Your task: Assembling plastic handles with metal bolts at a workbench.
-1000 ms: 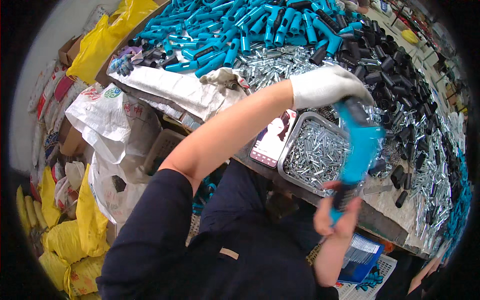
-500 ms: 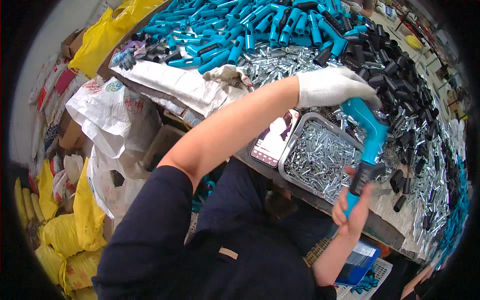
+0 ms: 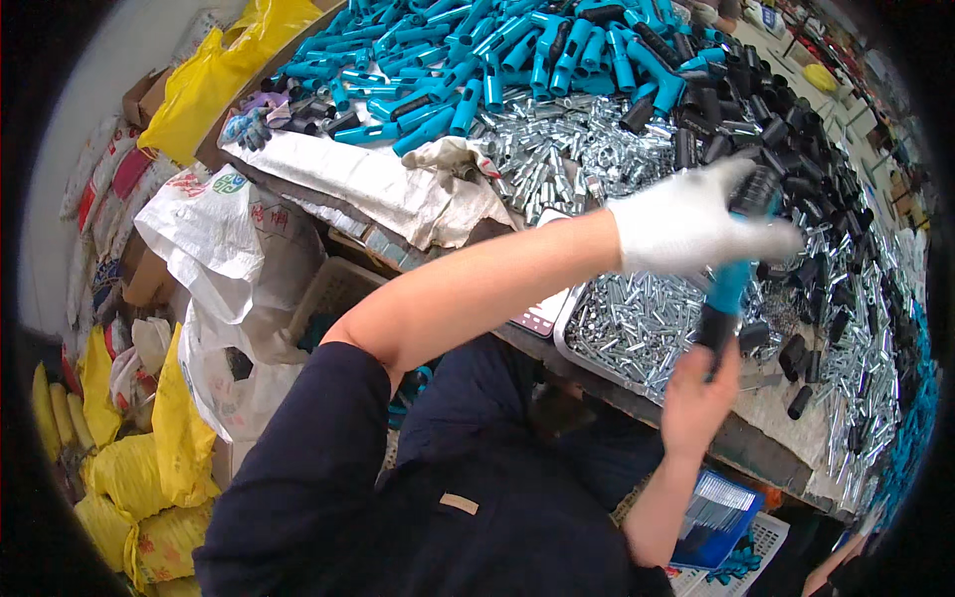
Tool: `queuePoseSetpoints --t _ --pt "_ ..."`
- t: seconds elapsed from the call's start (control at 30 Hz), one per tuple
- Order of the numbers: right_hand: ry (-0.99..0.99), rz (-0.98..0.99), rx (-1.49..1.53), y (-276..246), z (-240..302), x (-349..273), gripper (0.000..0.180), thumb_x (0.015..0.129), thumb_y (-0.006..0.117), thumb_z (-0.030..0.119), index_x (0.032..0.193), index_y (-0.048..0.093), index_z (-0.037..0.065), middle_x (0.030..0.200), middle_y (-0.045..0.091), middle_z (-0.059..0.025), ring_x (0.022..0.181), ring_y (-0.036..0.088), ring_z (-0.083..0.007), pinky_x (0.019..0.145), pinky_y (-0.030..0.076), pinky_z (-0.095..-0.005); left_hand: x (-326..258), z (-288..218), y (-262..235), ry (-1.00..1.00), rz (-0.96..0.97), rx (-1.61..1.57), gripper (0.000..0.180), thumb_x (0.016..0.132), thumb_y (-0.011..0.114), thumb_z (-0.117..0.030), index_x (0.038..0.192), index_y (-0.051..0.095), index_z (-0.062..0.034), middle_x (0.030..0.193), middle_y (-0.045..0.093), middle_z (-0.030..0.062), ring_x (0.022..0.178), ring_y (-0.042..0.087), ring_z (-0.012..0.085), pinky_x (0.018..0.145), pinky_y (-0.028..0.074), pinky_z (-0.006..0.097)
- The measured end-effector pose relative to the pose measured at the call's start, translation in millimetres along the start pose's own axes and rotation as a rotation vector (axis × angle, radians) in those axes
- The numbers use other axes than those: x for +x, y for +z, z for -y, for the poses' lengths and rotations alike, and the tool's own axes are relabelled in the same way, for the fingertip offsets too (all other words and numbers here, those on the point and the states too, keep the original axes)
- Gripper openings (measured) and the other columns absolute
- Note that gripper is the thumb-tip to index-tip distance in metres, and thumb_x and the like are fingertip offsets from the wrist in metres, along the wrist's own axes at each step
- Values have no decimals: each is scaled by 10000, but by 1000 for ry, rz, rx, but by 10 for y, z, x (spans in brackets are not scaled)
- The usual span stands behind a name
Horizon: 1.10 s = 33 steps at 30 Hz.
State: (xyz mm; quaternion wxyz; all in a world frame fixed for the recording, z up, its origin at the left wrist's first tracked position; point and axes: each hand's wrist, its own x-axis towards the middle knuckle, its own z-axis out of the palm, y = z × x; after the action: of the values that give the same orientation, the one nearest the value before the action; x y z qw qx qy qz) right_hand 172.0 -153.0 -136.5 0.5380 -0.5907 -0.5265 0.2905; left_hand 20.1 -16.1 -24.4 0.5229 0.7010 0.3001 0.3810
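Observation:
My right hand [image 3: 699, 398], bare, is closed around the lower, black part of a teal and black tool handle [image 3: 729, 289], which stands roughly upright over the table edge. My left hand [image 3: 696, 221], in a white glove, reaches across the handle's upper end with fingers spread apart. A dark ribbed piece [image 3: 758, 189] shows between those fingers; whether it belongs to the handle I cannot tell. Motion blurs both hands somewhat. Below the left hand is a metal tray [image 3: 563, 333] of small silver pins [image 3: 632, 323]. A phone [image 3: 542, 316] beside it is partly covered by my left forearm.
Teal handles [image 3: 468, 60] are heaped at the back, with loose metal parts [image 3: 587, 139] before them. Black sleeves [image 3: 786, 129] pile up at the right. A white cloth [image 3: 338, 174] covers the left table edge. White sacks [image 3: 214, 239] and yellow bags [image 3: 149, 468] stand at the left.
My left hand has come nearer and slightly right, its fingers spreading from their curled pose over the handle's top. The handle has turned in my right hand, which still grips it low.

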Motion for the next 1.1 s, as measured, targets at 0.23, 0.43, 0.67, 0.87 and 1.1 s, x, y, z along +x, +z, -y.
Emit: queuePoseSetpoints --t 0.23,0.43,0.67,0.87,1.1 --pt "438 640 1147 113 469 -125 555 925 565 434 1251 457 -2 597 518 -50 412 448 -96 382 346 -236 -50 -218 65 -7 134 -274 623 746 723 -253 1235 548 91 894 687 109 768 652 124 771 519 275" --pt "506 1094 1762 255 402 -309 168 803 700 79 827 575 -31 620 521 -22 451 463 -81 409 332 -222 -11 -364 53 110 199 -65 608 721 716 -309 1182 599 70 876 685 112 783 647 146 730 516 273" --pt "268 386 628 318 490 -283 231 889 675 183 934 559 -12 550 447 -10 396 385 -80 363 290 -233 -23 -465 36 119 107 75 596 716 730 -290 1115 602 135 802 691 87 693 644 147 654 519 265" --pt "495 367 580 96 411 -121 186 918 632 156 930 572 -19 531 382 25 389 341 -64 367 253 -232 148 -296 -257 116 282 198 688 834 660 -424 1319 499 37 1116 651 188 1030 630 237 887 501 312" --pt "231 222 1222 -474 -187 -207 424 944 558 448 1143 576 75 1060 490 -92 854 487 -151 695 433 -273 258 723 -1257 -271 287 1312 270 810 590 -255 1036 704 -163 1000 695 122 936 659 309 835 515 402"
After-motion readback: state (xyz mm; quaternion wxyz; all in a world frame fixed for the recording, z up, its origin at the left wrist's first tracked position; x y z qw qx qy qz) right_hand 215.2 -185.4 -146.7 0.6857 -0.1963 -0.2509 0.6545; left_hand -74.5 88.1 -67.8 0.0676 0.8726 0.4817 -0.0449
